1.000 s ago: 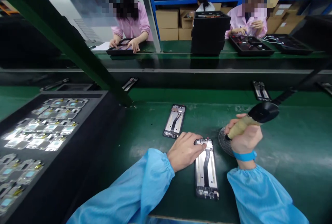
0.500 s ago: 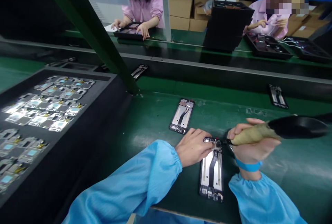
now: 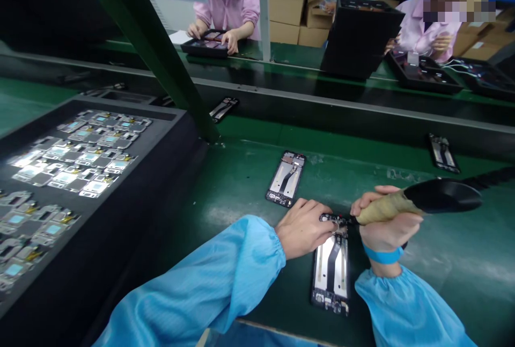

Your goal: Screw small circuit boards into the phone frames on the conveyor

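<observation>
Your right hand (image 3: 386, 226) is wrapped tight round the tan grip of an electric screwdriver (image 3: 418, 202), fist closed on it, tool lying nearly flat with its black body out to the right. Its tip meets the top edge of the phone frame (image 3: 332, 266), just left of your knuckles. Your left hand (image 3: 303, 226) rests on that same top end from the other side, fingers (image 3: 325, 213) curled down and pressing on the frame's upper corner; not gripping, just pinning, whether anything is pinched under the fingertips you can't tell. So the phone frame lies between both hands at its top, the rest of it running toward you, flat on the green mat (image 3: 442, 261), between your blue sleeves.

A second phone frame (image 3: 286, 178) lies just beyond the held one, apart from it. A third phone frame (image 3: 441, 152) sits well off to the far right of it. A black parts tray (image 3: 80, 154) stands well left. Beyond, co-workers in pink sit at the far bench (image 3: 289, 57).
</observation>
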`<state>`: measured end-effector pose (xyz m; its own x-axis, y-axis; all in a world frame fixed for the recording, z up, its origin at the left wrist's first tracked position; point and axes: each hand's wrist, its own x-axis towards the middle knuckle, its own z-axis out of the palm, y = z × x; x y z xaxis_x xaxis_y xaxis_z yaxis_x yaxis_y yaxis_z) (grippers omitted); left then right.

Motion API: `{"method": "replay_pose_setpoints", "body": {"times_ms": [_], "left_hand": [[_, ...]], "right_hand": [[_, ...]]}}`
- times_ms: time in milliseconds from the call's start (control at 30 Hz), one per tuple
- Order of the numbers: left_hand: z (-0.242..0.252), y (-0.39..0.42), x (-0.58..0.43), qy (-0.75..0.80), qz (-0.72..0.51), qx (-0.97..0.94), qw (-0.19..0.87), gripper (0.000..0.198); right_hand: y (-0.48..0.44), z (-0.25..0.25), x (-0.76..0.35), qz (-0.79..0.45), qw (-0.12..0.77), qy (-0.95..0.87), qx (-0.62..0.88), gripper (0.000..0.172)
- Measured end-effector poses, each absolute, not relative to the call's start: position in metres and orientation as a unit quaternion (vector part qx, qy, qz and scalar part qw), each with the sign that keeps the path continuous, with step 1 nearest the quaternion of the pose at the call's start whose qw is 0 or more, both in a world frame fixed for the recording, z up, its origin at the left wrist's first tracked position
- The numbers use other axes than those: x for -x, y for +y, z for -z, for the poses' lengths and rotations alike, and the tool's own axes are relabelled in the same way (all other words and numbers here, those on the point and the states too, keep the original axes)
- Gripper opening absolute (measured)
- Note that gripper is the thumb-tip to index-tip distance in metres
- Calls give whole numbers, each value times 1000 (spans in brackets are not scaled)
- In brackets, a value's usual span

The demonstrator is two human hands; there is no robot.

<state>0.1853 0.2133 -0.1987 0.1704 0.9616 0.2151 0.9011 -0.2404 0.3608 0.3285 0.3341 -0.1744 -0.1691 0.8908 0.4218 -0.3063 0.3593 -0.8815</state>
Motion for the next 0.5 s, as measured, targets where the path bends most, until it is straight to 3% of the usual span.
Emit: {"method": "replay_pose_setpoints", "body": {"times_ms": [167,367,500], "left_hand": [[201,213,-185,612,-206,-760,75,23],[202,212,-187,608,-218,-761,58,20],[205,214,-190,604,-240,-757,64,19]], "right_hand": [[335,178,-329,-518,571,-586,248,74],[362,170,-335,-464,662,-533,249,71],[375,174,-340,-447,660,-539,274,67]]}}
